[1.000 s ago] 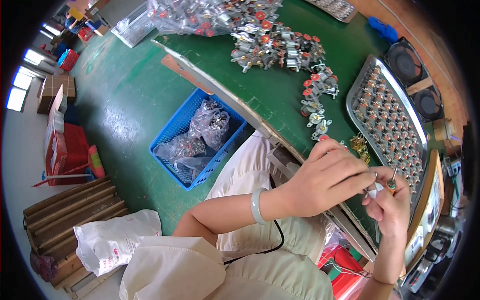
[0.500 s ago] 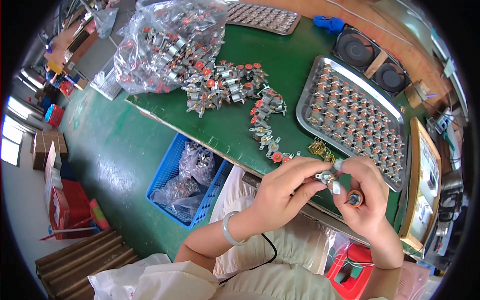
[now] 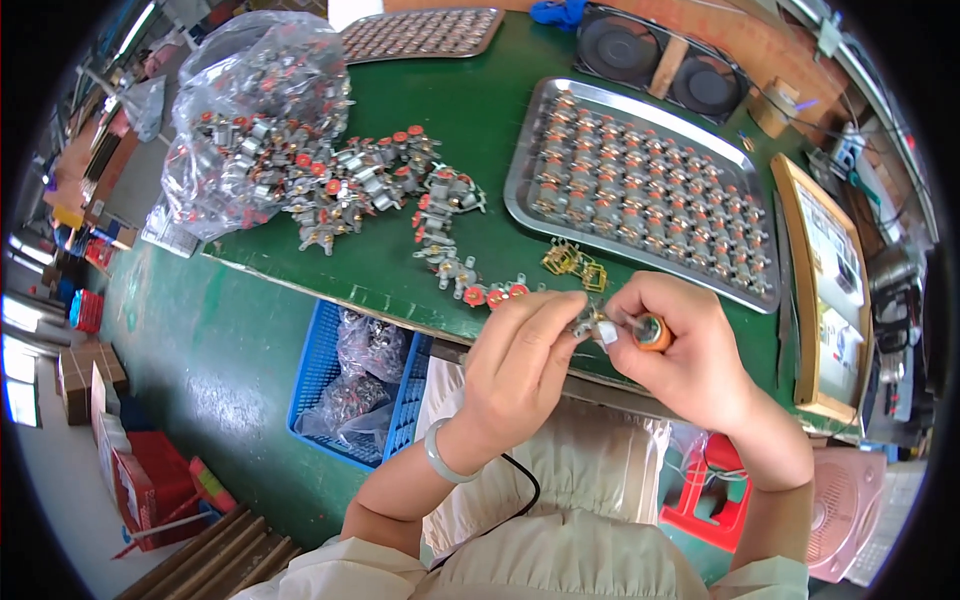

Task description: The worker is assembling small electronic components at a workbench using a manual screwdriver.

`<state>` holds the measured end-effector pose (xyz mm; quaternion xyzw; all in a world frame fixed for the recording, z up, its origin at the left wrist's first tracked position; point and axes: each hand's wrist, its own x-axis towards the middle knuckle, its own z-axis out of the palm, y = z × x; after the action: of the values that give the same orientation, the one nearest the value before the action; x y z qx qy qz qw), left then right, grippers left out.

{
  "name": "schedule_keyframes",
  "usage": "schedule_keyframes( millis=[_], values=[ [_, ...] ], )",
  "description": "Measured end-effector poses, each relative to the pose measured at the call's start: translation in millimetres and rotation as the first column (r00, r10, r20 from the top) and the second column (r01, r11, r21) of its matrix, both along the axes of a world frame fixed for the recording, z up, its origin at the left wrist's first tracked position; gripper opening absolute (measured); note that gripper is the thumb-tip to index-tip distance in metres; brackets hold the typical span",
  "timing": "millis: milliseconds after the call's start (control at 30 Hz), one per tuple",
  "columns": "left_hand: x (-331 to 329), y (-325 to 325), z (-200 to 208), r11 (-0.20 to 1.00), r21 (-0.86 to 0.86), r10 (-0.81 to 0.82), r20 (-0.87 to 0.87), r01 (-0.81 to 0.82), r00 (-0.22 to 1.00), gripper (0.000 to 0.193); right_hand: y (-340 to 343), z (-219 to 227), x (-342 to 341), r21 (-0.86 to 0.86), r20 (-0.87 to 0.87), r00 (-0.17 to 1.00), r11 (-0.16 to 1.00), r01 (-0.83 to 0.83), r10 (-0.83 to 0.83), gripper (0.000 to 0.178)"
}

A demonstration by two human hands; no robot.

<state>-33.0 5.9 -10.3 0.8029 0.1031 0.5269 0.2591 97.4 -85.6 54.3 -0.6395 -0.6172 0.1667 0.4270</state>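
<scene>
Close together over the front edge of the green table, my two hands meet at a small silvery metal component (image 3: 585, 324). My left hand (image 3: 515, 370) is closed, pinching it between thumb and fingers, which partly cover it. Curled beside it, my right hand (image 3: 690, 345) grips a tool with an orange, round-ended handle (image 3: 652, 333); its working end is hard to make out. The right thumb and fingertips reach the component. Just beyond the fingers lie several brass-coloured frames (image 3: 575, 264). A curved line of similar components with red discs (image 3: 474, 296) lies to the left.
A metal tray (image 3: 517, 185) holds rows of assembled components; another tray (image 3: 425, 33) stands farther back. At the left, a clear plastic bag (image 3: 255, 85) spills loose components. Two black fans (image 3: 708, 85) and a wooden-framed board (image 3: 820, 290) border the right. A blue crate (image 3: 308, 375) sits below the table.
The view has swung, so the table's contents appear farther left. My right thumb has come in against the component, which is now more covered. Both hands keep their holds.
</scene>
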Motion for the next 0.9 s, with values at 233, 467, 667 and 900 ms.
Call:
schedule_keyframes(
  millis=[233,467,667,900],
  values=[
    [-0.9,-0.8,1.2,0.954,-0.279,-0.109,0.013,0.109,0.994,0.024,-11.6,4.7,24.6,-0.159,-0.315,0.944,0.986,0.044,-0.093,0.02],
    [-1.7,-6.6,0.0,0.932,-0.331,-0.148,0.016,0.145,0.989,0.021,-20.2,-3.7,16.7,0.029,-0.063,0.998,0.999,0.017,-0.015,0.033],
    [-2.4,-8.1,5.1,0.985,-0.133,-0.121,-0.051,0.113,0.991,0.024,-15.7,-12.7,0.1,0.122,0.028,1.0,0.992,0.011,-0.014,0.035],
    [-3.4,-12.2,4.0,0.933,-0.313,-0.195,-0.03,0.176,0.98,0.02,-16.0,-14.7,3.3,0.144,0.001,1.0,0.989,-0.02,0.02,0.036]
  ],
)
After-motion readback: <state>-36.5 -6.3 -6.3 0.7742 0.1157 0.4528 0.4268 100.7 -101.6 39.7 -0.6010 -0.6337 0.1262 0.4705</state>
